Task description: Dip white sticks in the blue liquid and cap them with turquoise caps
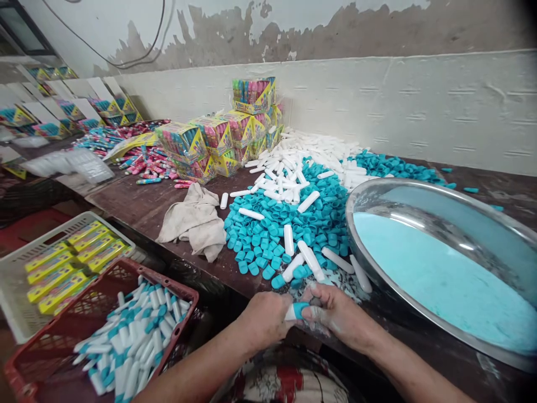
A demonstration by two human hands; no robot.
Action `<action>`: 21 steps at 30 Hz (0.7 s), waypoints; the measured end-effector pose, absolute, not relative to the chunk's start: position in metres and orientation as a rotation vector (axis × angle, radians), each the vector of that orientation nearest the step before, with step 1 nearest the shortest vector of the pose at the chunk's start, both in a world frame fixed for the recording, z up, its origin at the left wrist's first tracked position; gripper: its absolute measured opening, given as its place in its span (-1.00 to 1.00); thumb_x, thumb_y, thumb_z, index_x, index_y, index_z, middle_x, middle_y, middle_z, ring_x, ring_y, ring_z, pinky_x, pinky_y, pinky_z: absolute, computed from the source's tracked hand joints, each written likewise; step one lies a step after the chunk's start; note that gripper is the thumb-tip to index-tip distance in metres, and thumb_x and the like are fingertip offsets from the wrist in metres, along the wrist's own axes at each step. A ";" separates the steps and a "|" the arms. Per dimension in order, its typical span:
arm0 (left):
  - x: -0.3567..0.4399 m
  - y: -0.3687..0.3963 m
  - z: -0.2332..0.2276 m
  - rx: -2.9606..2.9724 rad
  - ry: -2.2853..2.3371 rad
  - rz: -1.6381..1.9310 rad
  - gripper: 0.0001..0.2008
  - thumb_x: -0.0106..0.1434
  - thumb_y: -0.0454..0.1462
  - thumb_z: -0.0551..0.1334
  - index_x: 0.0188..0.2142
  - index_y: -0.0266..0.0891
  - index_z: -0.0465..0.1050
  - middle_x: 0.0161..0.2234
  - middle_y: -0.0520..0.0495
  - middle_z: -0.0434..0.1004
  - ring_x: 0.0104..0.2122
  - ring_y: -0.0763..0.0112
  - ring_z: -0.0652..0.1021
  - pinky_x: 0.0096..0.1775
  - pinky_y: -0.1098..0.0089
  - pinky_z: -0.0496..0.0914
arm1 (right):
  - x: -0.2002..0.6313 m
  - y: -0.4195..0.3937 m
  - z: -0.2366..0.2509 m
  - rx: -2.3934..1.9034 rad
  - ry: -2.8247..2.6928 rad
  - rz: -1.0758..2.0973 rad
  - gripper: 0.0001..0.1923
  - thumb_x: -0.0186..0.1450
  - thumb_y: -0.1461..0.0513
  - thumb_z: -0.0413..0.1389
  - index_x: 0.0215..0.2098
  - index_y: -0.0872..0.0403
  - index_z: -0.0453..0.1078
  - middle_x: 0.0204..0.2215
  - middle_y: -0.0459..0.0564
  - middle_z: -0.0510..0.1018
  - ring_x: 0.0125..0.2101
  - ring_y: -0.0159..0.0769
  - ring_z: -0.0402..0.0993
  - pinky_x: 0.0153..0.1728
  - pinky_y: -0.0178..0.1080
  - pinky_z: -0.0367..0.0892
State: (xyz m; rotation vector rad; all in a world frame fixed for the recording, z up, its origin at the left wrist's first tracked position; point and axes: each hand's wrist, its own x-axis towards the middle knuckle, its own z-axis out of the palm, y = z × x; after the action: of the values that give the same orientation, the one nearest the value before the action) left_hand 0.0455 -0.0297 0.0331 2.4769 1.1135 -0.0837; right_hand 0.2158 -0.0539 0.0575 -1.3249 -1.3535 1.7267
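Close in front of me, both hands hold one white plastic tube with a blue cap [297, 311]. My left hand [266, 316] is wrapped round the white end, most of which it hides. The fingers of my right hand [338, 314] are closed at the blue cap, with pale powder on them. Just beyond lie several loose white tubes [310, 261] and a heap of blue caps [268, 224]. A large steel basin [364, 193] with light-blue powder [436, 280] inside stands to the right of my hands.
Capped tubes fill part of a red crate [184, 288] at lower left. Beside it a white basket [12, 268] holds yellow boxes. A beige cloth [195, 221] lies on the dark table [126, 193]. Farther back are white tubes [319, 146] and stacked display packs [226, 137] near the wall.
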 end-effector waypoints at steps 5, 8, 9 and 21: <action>0.047 -0.029 0.033 2.498 1.114 -0.099 -0.73 0.21 -0.11 0.00 -0.29 -0.21 0.36 -0.38 -0.10 0.53 -0.36 0.22 0.54 -0.36 0.38 0.37 | 0.210 -0.057 0.054 -1.401 -1.405 1.561 -0.85 0.03 0.21 0.07 -0.60 0.07 0.17 -0.72 -0.22 0.27 -0.67 -0.49 0.11 -0.63 -0.40 0.02; 0.044 -0.031 0.033 2.499 1.142 -0.073 -0.74 0.20 -0.14 0.00 -0.30 -0.22 0.36 -0.39 -0.10 0.53 -0.39 0.21 0.54 -0.39 0.38 0.37 | 0.204 -0.057 0.053 -1.461 -1.561 1.329 -0.93 0.00 0.29 0.01 -0.59 0.07 0.17 -0.67 -0.20 0.25 -0.58 -0.43 0.17 -0.53 -0.38 0.10; 0.043 -0.033 0.033 2.490 1.156 -0.060 -0.75 0.19 -0.14 0.01 -0.31 -0.22 0.36 -0.40 -0.10 0.54 -0.40 0.22 0.54 -0.41 0.39 0.36 | 0.201 -0.057 0.052 -1.476 -1.623 1.270 -0.95 0.00 0.30 0.00 -0.59 0.07 0.17 -0.66 -0.20 0.25 -0.56 -0.42 0.19 -0.52 -0.37 0.11; -0.135 -0.066 0.023 1.939 2.017 -0.096 -0.72 0.17 -0.08 0.06 -0.36 -0.23 0.38 -0.42 -0.11 0.52 -0.36 0.24 0.51 -0.36 0.42 0.27 | 0.226 -0.054 0.043 -1.547 -1.794 1.326 -0.49 0.07 0.02 0.12 -0.02 -0.05 0.32 -0.01 0.01 0.40 0.00 -0.09 0.28 -0.07 -0.22 0.29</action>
State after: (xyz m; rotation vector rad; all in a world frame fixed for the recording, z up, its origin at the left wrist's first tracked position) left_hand -0.1346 -0.0663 0.0228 1.9386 2.0165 -0.0957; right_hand 0.2255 -0.0543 0.0432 -1.5471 -1.7944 1.3264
